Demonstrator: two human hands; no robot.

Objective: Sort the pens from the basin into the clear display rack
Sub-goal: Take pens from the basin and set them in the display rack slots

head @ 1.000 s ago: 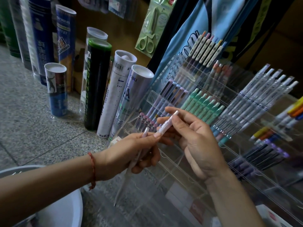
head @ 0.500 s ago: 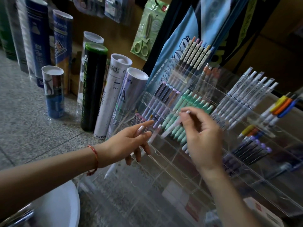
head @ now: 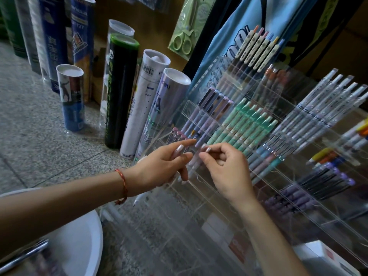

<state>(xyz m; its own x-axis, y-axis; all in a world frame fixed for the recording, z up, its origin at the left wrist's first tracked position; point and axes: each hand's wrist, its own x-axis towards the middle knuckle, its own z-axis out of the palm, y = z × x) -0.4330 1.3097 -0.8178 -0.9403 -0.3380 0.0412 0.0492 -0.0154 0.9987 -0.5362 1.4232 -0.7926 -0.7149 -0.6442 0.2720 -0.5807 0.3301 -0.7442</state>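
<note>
Pens [head: 196, 162] stood in the rack [head: 249, 124] slot between both hands; right hand [head: 225, 166] fingers [head: 205, 156] pinched one's top, left hand [head: 165, 166] fingers lay spread, grasping nothing. Beyond the fingertips, a tube [head: 159, 108] read "deli"; the basin [head: 79, 242] sat near the left forearm.

Speckled stone floor [head: 35, 120] carries tubes [head: 121, 92] (upright), clear rack [head: 239, 196], white basin [head: 83, 242].

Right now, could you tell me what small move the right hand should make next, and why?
Probably slide the pale pen down into the rack slot and let go. The right hand pinches its top, its barrel already lies in the lower-left compartment, and the left hand steadies beside it.
</note>
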